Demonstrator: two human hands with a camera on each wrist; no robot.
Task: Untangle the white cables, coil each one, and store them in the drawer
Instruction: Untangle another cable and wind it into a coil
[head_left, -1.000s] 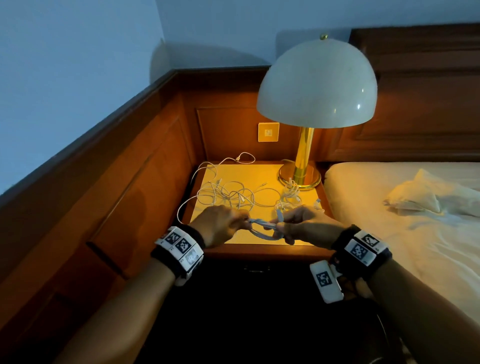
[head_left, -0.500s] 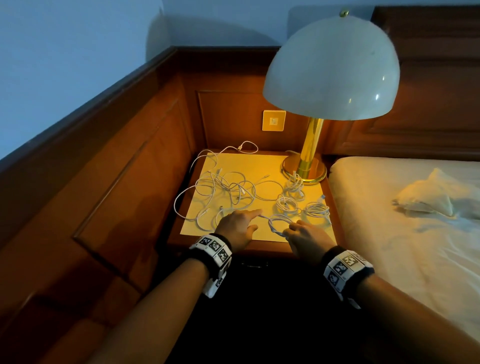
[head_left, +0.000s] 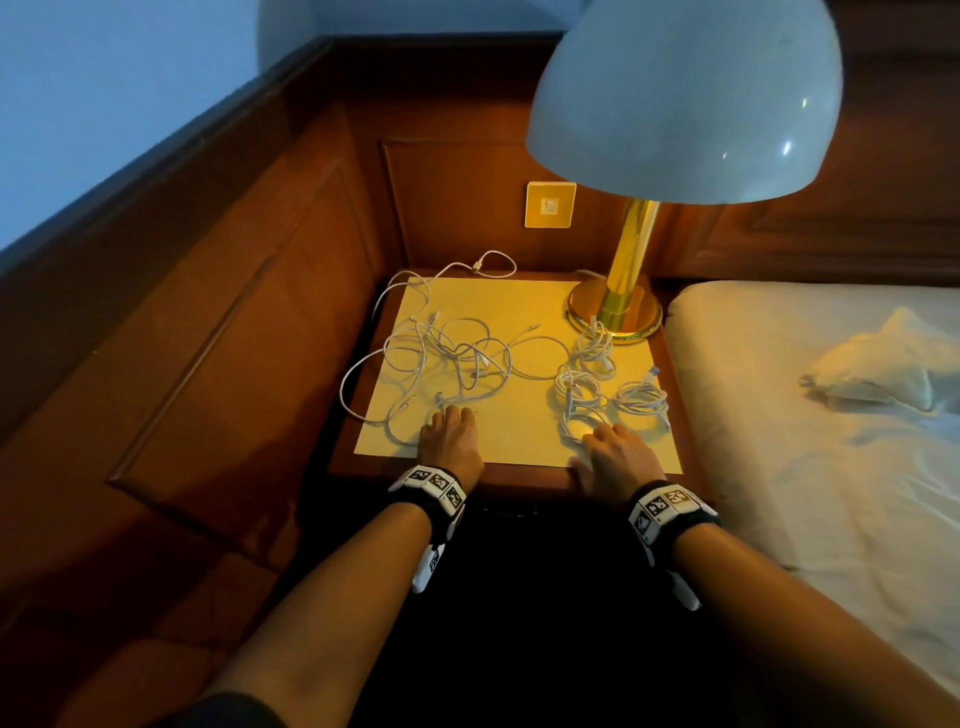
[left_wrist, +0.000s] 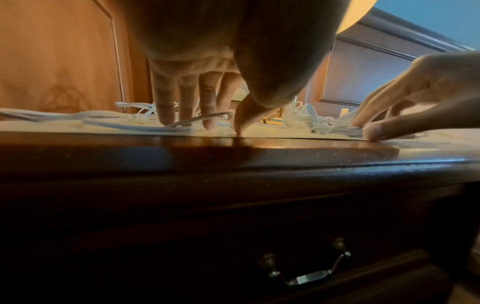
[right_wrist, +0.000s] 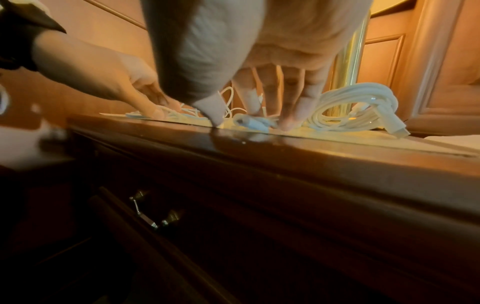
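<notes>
A loose tangle of white cables (head_left: 447, 358) lies on the left half of the nightstand top (head_left: 519, 475). Several coiled white cables (head_left: 641, 397) sit on the right half, near the lamp base. My left hand (head_left: 452, 415) rests with straight fingers (left_wrist: 166, 117) on the top, at the tangle's near edge, one strand (left_wrist: 145, 127) running under them. My right hand (head_left: 602, 434) lies with straight fingers (right_wrist: 293, 121) on a small coil (right_wrist: 253, 123) near the front edge. Neither hand grips anything. The drawer front (left_wrist: 285, 236) with its metal handle (left_wrist: 306, 273) is below the top.
A brass lamp (head_left: 623, 270) with a white dome shade (head_left: 685, 93) stands at the back right of the nightstand. Wood panelling (head_left: 234, 338) closes in the left and back. A bed (head_left: 831, 441) with white sheets adjoins on the right. A wall socket (head_left: 549, 204) is behind.
Both hands held a small coil above the front edge a second ago. They lowered it onto the top; my left hand let go and moved left to the tangle.
</notes>
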